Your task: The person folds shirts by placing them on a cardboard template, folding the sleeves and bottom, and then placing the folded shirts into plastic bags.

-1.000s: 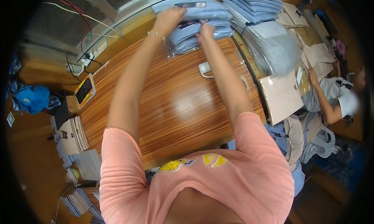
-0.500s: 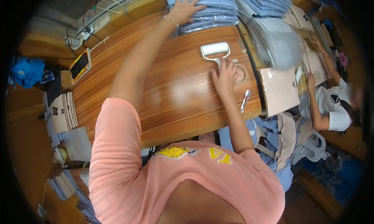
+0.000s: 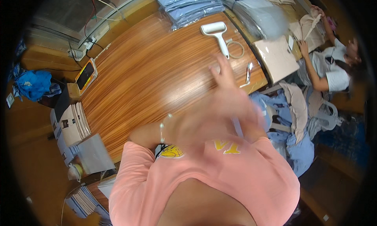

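My left hand (image 3: 212, 112) is drawn back in front of my chest, crossing my right forearm. Motion smears its fingers; a thin beaded bracelet circles the wrist. Beyond it, my right hand (image 3: 224, 77) hovers over the near right part of the wooden table (image 3: 137, 68). Its thumb and a finger show apart, with nothing seen between them. A white lint roller (image 3: 214, 28) lies just past those fingertips, handle towards me. Against the handle rests a pale ring (image 3: 243, 51), like a tape roll. A slim white and dark tool (image 3: 249, 72) lies near the table's right edge.
Bagged blue shirts (image 3: 192, 8) are stacked at the far edge. A bagged beige garment (image 3: 277, 59) lies right, near clear bags (image 3: 259, 19) and a co-worker (image 3: 330, 65). A phone (image 3: 85, 76) stands left, beside folded beige garments (image 3: 74, 125). Loose blue clothes (image 3: 298, 151) hang at right.
My left hand has left the stack of blue shirts and swung back towards my chest. My right hand has let go of the lint roller's handle and moved nearer to me.
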`<action>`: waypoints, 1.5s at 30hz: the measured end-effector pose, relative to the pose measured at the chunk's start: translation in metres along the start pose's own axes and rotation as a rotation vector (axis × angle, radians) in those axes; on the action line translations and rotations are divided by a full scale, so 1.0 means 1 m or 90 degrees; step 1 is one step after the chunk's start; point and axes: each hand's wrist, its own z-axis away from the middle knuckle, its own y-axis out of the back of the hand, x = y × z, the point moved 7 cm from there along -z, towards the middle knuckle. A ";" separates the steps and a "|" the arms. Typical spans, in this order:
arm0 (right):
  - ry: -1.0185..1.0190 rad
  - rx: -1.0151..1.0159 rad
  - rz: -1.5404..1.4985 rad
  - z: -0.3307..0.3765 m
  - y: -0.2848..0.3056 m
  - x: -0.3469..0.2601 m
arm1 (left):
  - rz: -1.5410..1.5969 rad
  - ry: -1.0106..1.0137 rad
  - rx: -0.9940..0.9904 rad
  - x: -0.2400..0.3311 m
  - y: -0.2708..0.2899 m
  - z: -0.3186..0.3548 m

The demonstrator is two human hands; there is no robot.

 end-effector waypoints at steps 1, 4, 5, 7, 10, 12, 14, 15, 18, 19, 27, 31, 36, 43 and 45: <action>-0.033 -0.079 -0.089 0.022 -0.010 -0.022 | 0.076 -0.028 0.036 0.025 -0.003 0.001; -0.051 -0.291 -0.207 0.088 -0.032 -0.099 | 0.202 -0.040 0.115 0.069 -0.013 0.012; -0.012 -0.336 -0.179 0.104 -0.037 -0.109 | 0.237 -0.032 0.126 0.072 -0.017 0.015; 0.009 -0.332 -0.154 0.127 -0.039 -0.122 | 0.291 -0.009 0.142 0.074 -0.024 0.020; 0.035 -0.320 -0.139 0.150 -0.034 -0.128 | 0.320 0.031 0.150 0.085 -0.045 0.022; 0.012 -0.248 -0.076 0.161 -0.005 -0.117 | 0.384 0.077 0.128 0.084 -0.066 0.012; -0.026 -0.185 -0.008 0.176 0.022 -0.099 | 0.436 0.137 0.102 0.078 -0.093 0.007; -0.035 -0.146 0.024 0.187 0.034 -0.086 | 0.456 0.167 0.091 0.076 -0.107 0.004; -0.114 -0.121 0.021 0.223 0.059 -0.031 | 0.482 0.264 0.076 0.057 -0.150 -0.003; -0.138 -0.117 0.021 0.235 0.069 -0.010 | 0.481 0.302 0.074 0.049 -0.165 -0.008; -0.835 0.016 -0.068 0.455 0.119 0.371 | 0.617 0.440 -0.105 -0.134 -0.343 -0.018; -1.032 -0.111 0.106 0.581 0.105 0.521 | 0.438 0.578 -0.370 -0.260 -0.426 0.054; -1.062 -0.009 0.164 0.571 0.141 0.589 | -0.124 0.708 -0.802 -0.333 -0.427 0.172; -1.096 -0.195 0.207 0.573 0.180 0.617 | -0.359 0.671 -0.874 -0.369 -0.416 0.217; -1.025 -0.169 0.249 0.571 0.188 0.613 | -0.348 0.663 -0.824 -0.372 -0.418 0.205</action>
